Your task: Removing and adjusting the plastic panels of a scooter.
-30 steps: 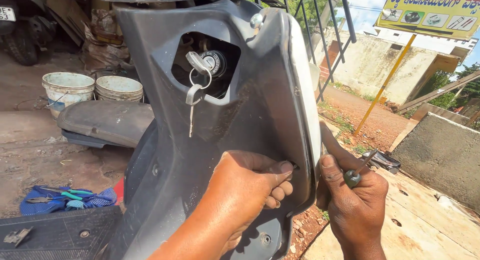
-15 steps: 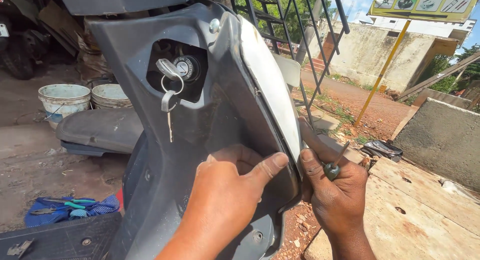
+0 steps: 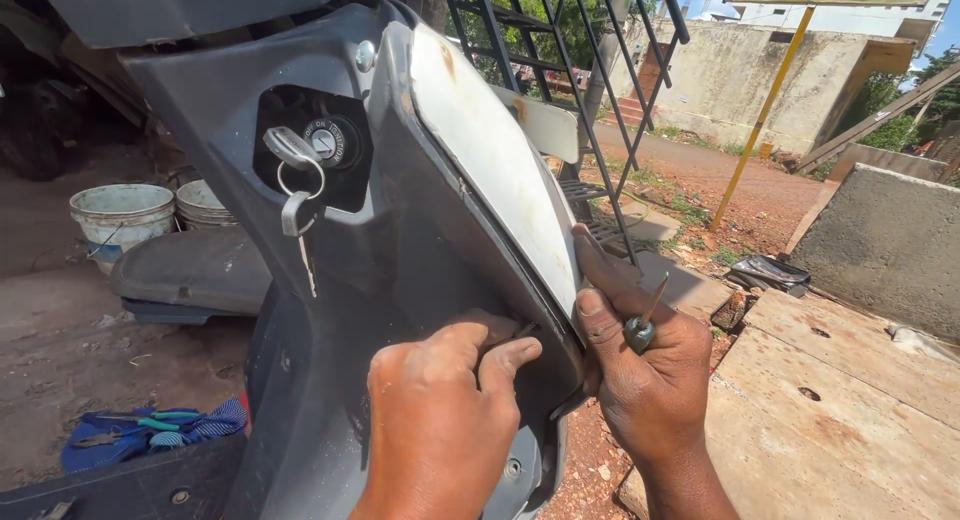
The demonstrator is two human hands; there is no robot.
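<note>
A scooter's dark grey inner front panel (image 3: 400, 250) fills the middle of the view, with a white outer cover (image 3: 495, 165) along its right edge. A key with a second key hanging from its ring (image 3: 295, 170) sits in the ignition lock. My left hand (image 3: 445, 420) presses on the grey panel near its lower right edge, fingertips at the seam. My right hand (image 3: 640, 365) grips the edge of the white cover with its thumb and holds a small screwdriver (image 3: 640, 325) in the fist.
A detached scooter seat (image 3: 190, 270) lies on the ground at left, with two white buckets (image 3: 125, 215) behind it. Tools rest on a blue cloth (image 3: 150, 435) at lower left. Concrete slabs (image 3: 850, 380) lie at right, a metal stair frame (image 3: 600, 90) behind.
The view has shifted so the panel sits lower and more to the right. My left hand's fingers have curled in toward the seam. My right hand stays on the cover's edge.
</note>
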